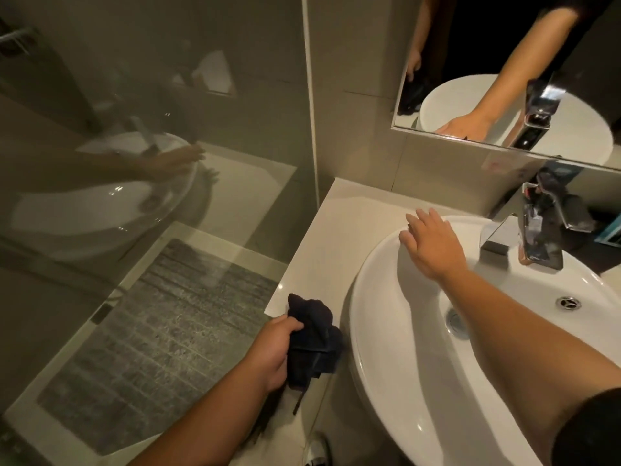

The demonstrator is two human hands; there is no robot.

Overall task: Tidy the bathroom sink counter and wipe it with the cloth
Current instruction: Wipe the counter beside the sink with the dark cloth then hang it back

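Note:
A dark cloth (pixel 312 338) hangs bunched in my left hand (pixel 274 351), at the front left corner of the white counter (pixel 322 250), just left of the basin. My right hand (pixel 430 245) lies flat with fingers spread on the far left rim of the round white basin (pixel 396 381); it holds nothing. My right forearm crosses over the bowl. The counter strip left of the basin is bare.
A chrome tap (pixel 524 240) stands at the basin's back right, with dark items and a blue box (pixel 610 230) behind it. A mirror (pixel 504 79) hangs above. A glass shower screen (pixel 151 146) and a grey tiled mat (pixel 161 338) lie to the left.

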